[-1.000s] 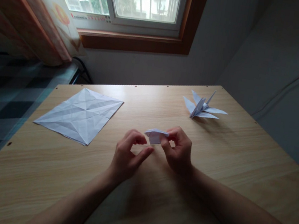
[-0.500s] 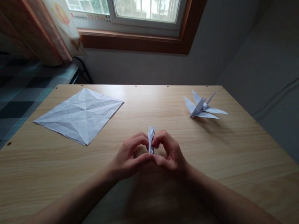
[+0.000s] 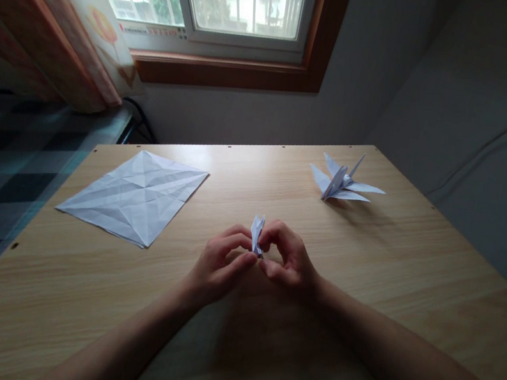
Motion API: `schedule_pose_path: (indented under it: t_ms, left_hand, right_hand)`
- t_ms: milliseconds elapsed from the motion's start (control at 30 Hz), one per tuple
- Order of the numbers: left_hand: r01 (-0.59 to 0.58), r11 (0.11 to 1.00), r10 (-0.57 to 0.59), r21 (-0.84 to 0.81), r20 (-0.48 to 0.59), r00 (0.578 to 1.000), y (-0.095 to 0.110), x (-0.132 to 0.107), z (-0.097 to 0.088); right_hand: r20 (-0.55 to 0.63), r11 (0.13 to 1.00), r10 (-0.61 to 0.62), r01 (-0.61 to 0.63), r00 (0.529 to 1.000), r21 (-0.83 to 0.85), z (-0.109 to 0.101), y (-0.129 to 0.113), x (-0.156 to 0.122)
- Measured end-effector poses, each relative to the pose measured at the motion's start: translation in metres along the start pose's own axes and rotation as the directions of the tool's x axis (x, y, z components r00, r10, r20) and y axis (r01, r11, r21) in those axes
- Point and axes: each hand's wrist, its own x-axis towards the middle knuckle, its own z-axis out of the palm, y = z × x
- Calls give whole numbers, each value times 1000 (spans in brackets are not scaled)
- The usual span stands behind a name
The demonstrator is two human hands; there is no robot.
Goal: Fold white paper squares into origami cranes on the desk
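Turned upright since earlier, our folded paper (image 3: 255,232) is looking flimsy; left fingers (image 3: 233,239) and right fingers (image 3: 278,229) are pinching its sides, likely safest.

The folded paper (image 3: 255,234) has turned upright, and the hands (image 3: 222,262) have drawn together at it.

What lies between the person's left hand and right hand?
In the head view, a small folded white paper is held there, between the left hand and the right hand.
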Motion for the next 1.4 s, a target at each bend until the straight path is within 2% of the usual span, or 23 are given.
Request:
schedule_pose_path:
  t_ms: [333, 500, 800, 900, 1000, 1067, 1167, 1267, 1400]
  left_hand:
    - [29, 995, -21, 99, -85, 996, 0, 0, 3]
    - [22, 996, -16, 83, -75, 997, 1, 0, 3]
    - [33, 993, -22, 111, -100, 995, 1, 0, 3]
    - [84, 994, -75, 71, -113, 991, 2, -1, 4]
    - [140, 989, -145, -48, -115, 983, 3, -2, 4]
    - [191, 972, -210, -138, -142, 967, 1, -2, 3]
    - [232, 940, -293, -250, -242, 925, -3, -1, 0]
    - [226, 910, -349, -347, -347, 871, -8, 2, -2]
    - [180, 851, -415, -493, -422, 806, -10, 8, -3]
  right_hand:
    - [-75, 991, 90, -96, 993, -89, 5, -4, 2]
    - [-122, 986, 161, -165, 979, -17, 5, 0, 1]
    - [-97, 982, 186, -188, 978, -4, 5, -1, 1]
    - [-103, 977, 212, -206, 972, 59, 5, -2, 2]
    - [-129, 959, 244, -220, 961, 176, 4, -1, 3]
    - [-165, 936, 287, -240, 944, 258, 3, 1, 4]
    - [-259, 905, 348, -250, 901, 344, 1, 6, 7]
    - [-379, 891, 376, -217, 846, 399, -5, 13, 11]
    - [-514, 870, 414, -159, 751, 468, -15, 20, 18]
